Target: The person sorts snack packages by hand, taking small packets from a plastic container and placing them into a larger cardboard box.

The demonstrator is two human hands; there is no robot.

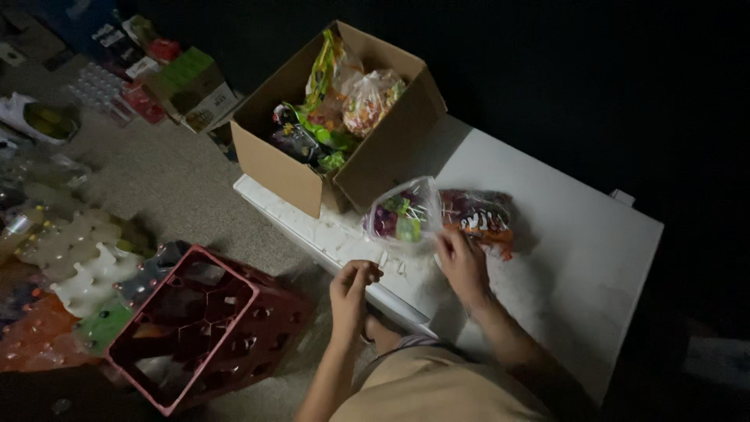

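My right hand (462,262) rests on the white board (578,242) and pinches the edge of a clear plastic bag of colourful sweets (402,215). A second snack bag, red and orange (480,219), lies just behind that bag. My left hand (351,289) hovers at the board's near edge with fingers curled around a small pale strip (383,259); what it is I cannot make out. An open cardboard box (289,172) full of snack packets (344,94) stands at the board's far left end.
A red plastic crate (199,332) lies tilted on the carpet at lower left. Wrapped bottle packs (70,266) sit left of it. More boxes and packets (187,86) crowd the far left floor. The right side is dark.
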